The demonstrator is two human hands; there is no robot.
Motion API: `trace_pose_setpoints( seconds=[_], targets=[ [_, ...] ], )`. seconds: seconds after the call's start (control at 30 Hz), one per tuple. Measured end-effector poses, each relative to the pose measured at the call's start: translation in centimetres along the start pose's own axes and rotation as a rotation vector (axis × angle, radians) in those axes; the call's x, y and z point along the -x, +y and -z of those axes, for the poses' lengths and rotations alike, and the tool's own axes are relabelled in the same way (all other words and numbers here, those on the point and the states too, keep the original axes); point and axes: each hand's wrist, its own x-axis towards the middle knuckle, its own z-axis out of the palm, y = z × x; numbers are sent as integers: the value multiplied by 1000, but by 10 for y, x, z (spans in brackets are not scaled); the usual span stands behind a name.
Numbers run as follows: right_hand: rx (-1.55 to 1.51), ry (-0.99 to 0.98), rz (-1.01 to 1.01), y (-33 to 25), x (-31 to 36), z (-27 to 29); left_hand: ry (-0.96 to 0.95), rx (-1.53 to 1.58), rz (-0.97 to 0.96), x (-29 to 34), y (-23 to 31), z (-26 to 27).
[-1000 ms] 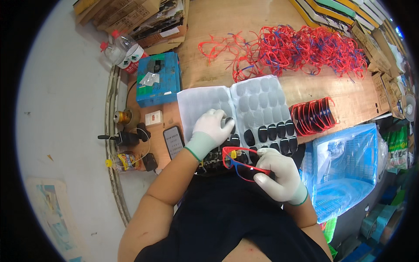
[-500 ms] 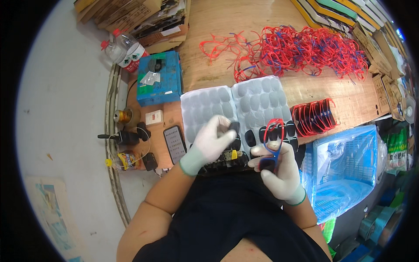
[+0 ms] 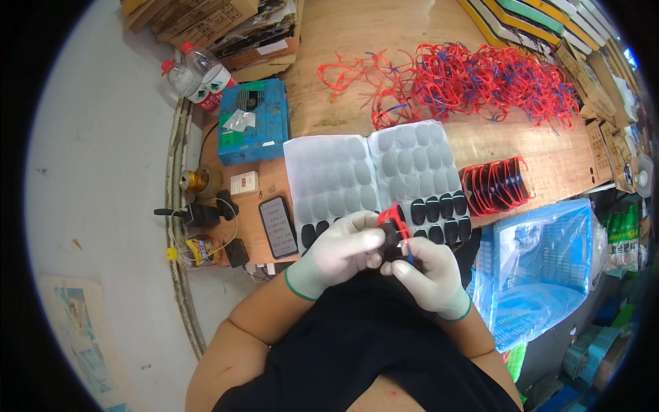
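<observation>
In front of my body, both gloved hands meet at a red and blue glasses frame (image 3: 403,224). My right hand (image 3: 434,276) is closed on the frame from the right. The fingers of my left hand (image 3: 336,253) pinch a dark lens (image 3: 390,235) against the frame; whether the lens sits inside the rim is hidden by the fingers. Just beyond lies a two-part sheet of lenses (image 3: 371,147), with rows under white paper and bare black lenses (image 3: 432,208) along the near edge.
A tangled heap of red and blue frames (image 3: 480,79) covers the back. Glasses with dark lenses stand in a row (image 3: 495,185) at right, above a blue plastic-lined basket (image 3: 542,261). On the left are a phone (image 3: 278,226), a blue box (image 3: 254,123) and bottles (image 3: 199,72).
My left hand has come back from over the sheet with a dark lens and joined my right hand. The frame has tilted and moved slightly left, closer to my left hand.
</observation>
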Motion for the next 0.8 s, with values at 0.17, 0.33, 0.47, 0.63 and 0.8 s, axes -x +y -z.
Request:
trace_pose_setpoints(
  seconds=[0.17, 0.33, 0.47, 0.63, 0.8],
  targets=[
    [-177, -21, 136, -10, -5, -3, -185, 94, -31, 1, 0, -3],
    [44, 93, 165, -12, -4, -6, -66, -54, -92, -1, -4, -2],
    [248, 189, 334, -8, -6, -7, 27, -189, -112, -3, -4, -6],
    [482, 222, 549, -6, -11, 0, 165, -281, -125, 3, -4, -17],
    [380, 192, 443, -11, -11, -2, 201, -506, -165, 11, 7, -29]
  ],
)
